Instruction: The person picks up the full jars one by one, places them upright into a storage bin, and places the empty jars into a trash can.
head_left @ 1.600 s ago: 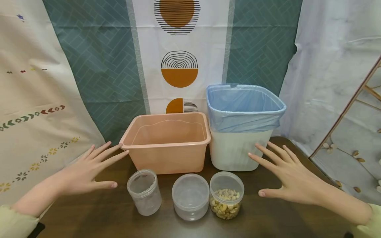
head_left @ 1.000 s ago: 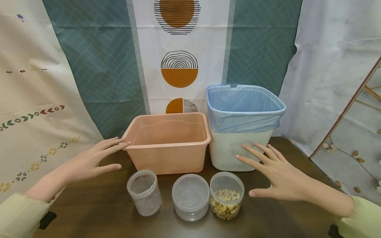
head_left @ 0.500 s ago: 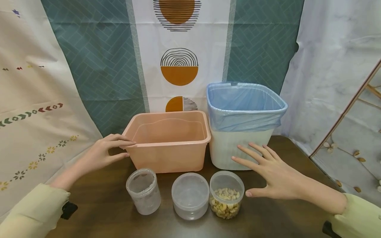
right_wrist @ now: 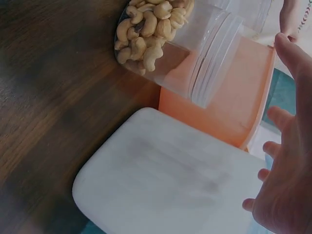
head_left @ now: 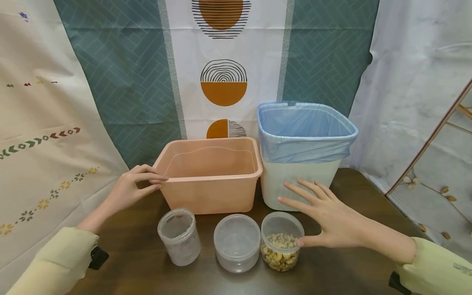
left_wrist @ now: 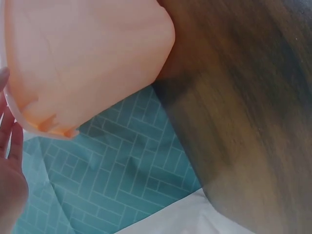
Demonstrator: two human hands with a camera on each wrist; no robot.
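Note:
A pink plastic basin [head_left: 210, 196] stands at the back of the table. My left hand [head_left: 132, 186] pinches its front left rim corner, fingers over the lip and thumb just below. The pink rim [left_wrist: 13, 114] also shows beside the fingers in the left wrist view. My right hand [head_left: 328, 219] has its fingers spread, reaching in front of the white bin [head_left: 273, 184]. Its thumb tip overlaps the rim of a clear jar [head_left: 283, 221] part filled with cashews [right_wrist: 146, 34]; contact is unclear. A low clear round container [head_left: 237, 246] sits left of that jar.
An open clear jar [head_left: 182, 246] stands in front of the basin, left of the low container. A blue bag [head_left: 306, 149] lines the bin, beside the basin on the right. Patterned cloths [head_left: 129, 82] hang behind the dark wooden table [head_left: 147, 274].
My left hand has moved right and onto the basin's rim corner, its fingers drawing together. My right hand has moved left towards the cashew jar, fingers still spread. The containers stay put.

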